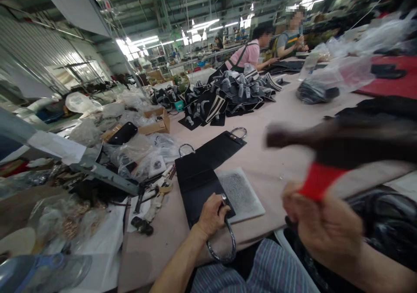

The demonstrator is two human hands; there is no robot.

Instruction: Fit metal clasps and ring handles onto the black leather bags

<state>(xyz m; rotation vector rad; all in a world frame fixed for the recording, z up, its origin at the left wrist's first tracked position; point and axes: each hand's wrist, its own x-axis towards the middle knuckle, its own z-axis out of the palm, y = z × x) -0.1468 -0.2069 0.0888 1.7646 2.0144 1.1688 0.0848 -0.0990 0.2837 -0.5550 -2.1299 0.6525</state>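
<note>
Right hand (pixel 325 223) tight around a hammer (pixel 329 152), black panel (pixel 197 178) leftward, beneath curled left hand (pixel 211 215) (its exact hold unclear)

On the lap, the person wears a blue-grey cloth garment (pixel 280 267) with thin, paler and pinkish stripes. The left hand (pixel 212 215), the right hand (pixel 329 223) and both forearms (pixel 179 258) are bare.

Far tubes (pixel 206 24) glare white under a dim roof (pixel 137 4), soft light falls across the pale desk (pixel 254 154), and motion blur smears the hammer (pixel 335 152) at near right.
</note>
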